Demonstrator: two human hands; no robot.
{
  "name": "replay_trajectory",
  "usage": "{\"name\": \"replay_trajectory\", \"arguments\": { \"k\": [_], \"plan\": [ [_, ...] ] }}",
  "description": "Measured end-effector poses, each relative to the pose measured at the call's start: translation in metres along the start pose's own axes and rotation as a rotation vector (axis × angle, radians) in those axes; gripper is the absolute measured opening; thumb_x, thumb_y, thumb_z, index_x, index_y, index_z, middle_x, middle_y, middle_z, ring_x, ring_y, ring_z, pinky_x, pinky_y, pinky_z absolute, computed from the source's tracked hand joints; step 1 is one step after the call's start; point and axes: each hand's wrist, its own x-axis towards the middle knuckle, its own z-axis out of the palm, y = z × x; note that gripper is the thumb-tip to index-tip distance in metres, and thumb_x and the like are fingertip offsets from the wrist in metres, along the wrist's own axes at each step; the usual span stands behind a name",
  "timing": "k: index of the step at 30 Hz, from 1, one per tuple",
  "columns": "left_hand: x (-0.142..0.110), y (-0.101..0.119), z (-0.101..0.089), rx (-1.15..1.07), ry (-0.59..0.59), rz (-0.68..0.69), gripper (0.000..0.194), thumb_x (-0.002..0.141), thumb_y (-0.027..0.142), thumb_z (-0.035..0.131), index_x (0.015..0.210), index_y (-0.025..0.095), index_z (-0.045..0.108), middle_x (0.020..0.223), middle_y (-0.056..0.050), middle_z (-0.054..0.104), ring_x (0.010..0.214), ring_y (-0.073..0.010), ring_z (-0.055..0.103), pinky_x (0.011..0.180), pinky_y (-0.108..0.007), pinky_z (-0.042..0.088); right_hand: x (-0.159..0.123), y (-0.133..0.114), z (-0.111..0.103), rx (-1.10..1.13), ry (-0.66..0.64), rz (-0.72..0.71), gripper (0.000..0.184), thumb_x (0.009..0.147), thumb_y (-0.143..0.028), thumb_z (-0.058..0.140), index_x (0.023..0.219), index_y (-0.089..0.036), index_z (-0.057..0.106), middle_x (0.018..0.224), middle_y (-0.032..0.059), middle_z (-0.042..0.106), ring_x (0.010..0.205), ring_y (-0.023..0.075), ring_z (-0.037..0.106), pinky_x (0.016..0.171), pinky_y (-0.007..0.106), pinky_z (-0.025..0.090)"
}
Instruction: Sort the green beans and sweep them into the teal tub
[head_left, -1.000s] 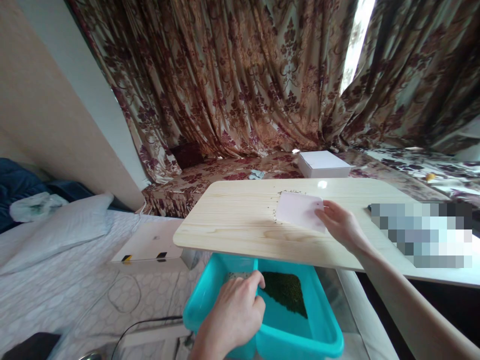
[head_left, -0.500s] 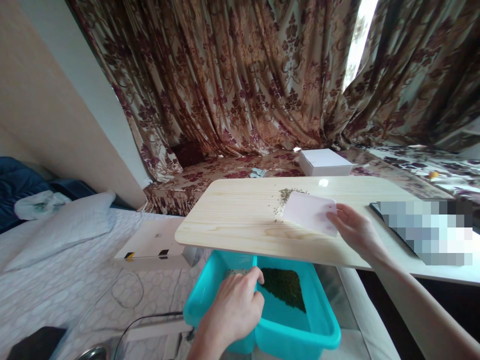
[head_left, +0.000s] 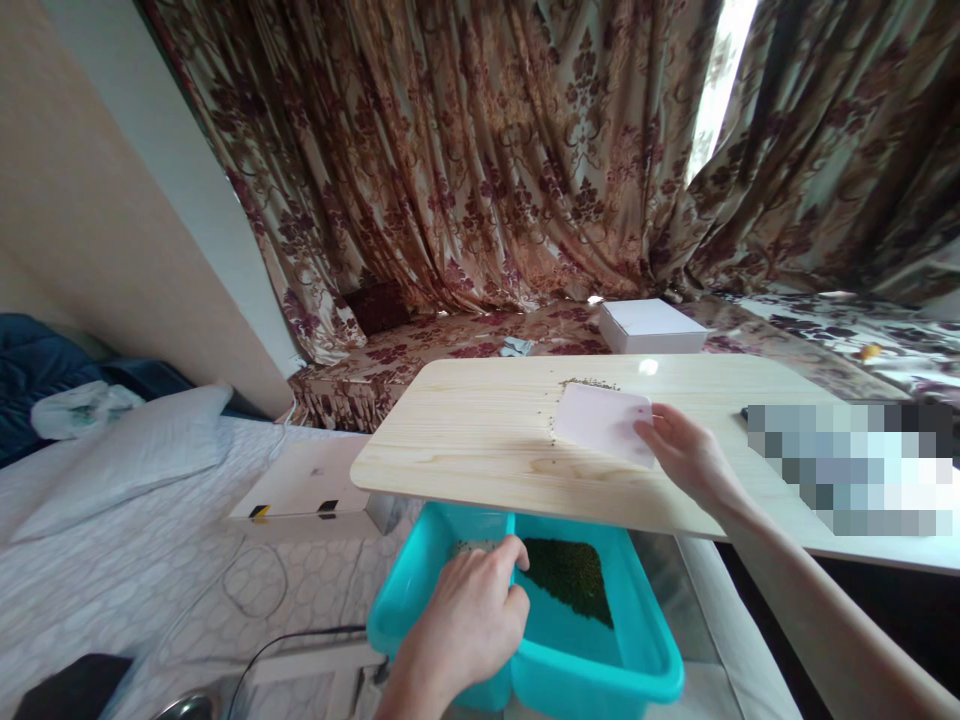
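My right hand (head_left: 686, 458) pinches the right edge of a pale pink flat scraper card (head_left: 600, 424) that lies on the light wooden tabletop (head_left: 465, 430). A thin line of small green beans (head_left: 589, 383) sits along the card's far edge, with a few more by its left edge. Below the table's front edge, my left hand (head_left: 469, 620) grips the near-left rim of a turquoise plastic tub (head_left: 637, 640). A dark green heap of beans (head_left: 566, 575) lies inside the tub.
A white box (head_left: 651, 325) sits beyond the table on patterned fabric, under heavy floral curtains. A white flat device (head_left: 300, 485) lies left of the table on the bed, with a pillow (head_left: 120, 450) further left. A blurred patch covers the table's right part.
My right hand slid the card back left over the beans; the loose pile seen half a second ago is now mostly covered. The left hand and tub stayed put.
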Motion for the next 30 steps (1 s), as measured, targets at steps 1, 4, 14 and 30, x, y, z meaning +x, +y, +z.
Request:
{"name": "replay_trajectory", "arguments": {
  "k": [1,4,14,30],
  "plan": [
    [0.000,0.000,0.000,0.001,0.000,0.001,0.039,0.084,0.021,0.038,0.117,0.026,0.059,0.116,-0.005,0.071,0.114,-0.0252,0.061,0.100,-0.035,0.042,0.000,0.000,0.001,-0.004,-0.009,0.003,0.040,0.069,-0.058,0.076,0.086,-0.024,0.064,0.082,0.0079,0.080,0.077,0.0243,0.076,0.068,0.033,0.061],
    [0.000,-0.001,-0.001,0.005,0.000,-0.004,0.039,0.084,0.020,0.038,0.117,0.027,0.059,0.115,-0.005,0.071,0.114,-0.0247,0.061,0.100,-0.035,0.042,-0.003,-0.001,0.001,-0.021,-0.019,0.002,0.039,0.069,-0.058,0.077,0.086,-0.025,0.065,0.083,0.0078,0.080,0.077,0.0246,0.076,0.068,0.033,0.062],
    [0.000,-0.001,-0.003,-0.001,0.005,-0.006,0.039,0.085,0.019,0.039,0.116,0.026,0.059,0.114,-0.004,0.071,0.113,-0.0240,0.060,0.099,-0.034,0.042,-0.003,-0.002,0.000,-0.034,-0.018,-0.014,0.036,0.072,-0.057,0.074,0.087,-0.026,0.066,0.080,0.0054,0.080,0.077,0.0242,0.076,0.068,0.033,0.061],
    [-0.008,-0.008,-0.010,0.006,0.014,-0.062,0.039,0.086,0.018,0.040,0.118,0.026,0.060,0.113,-0.005,0.071,0.112,-0.0241,0.061,0.097,-0.033,0.043,-0.035,-0.021,-0.009,0.015,-0.301,0.092,0.048,0.065,-0.067,0.080,0.082,-0.022,0.073,0.078,0.0080,0.078,0.076,0.0269,0.074,0.068,0.036,0.063]
  ]
}}
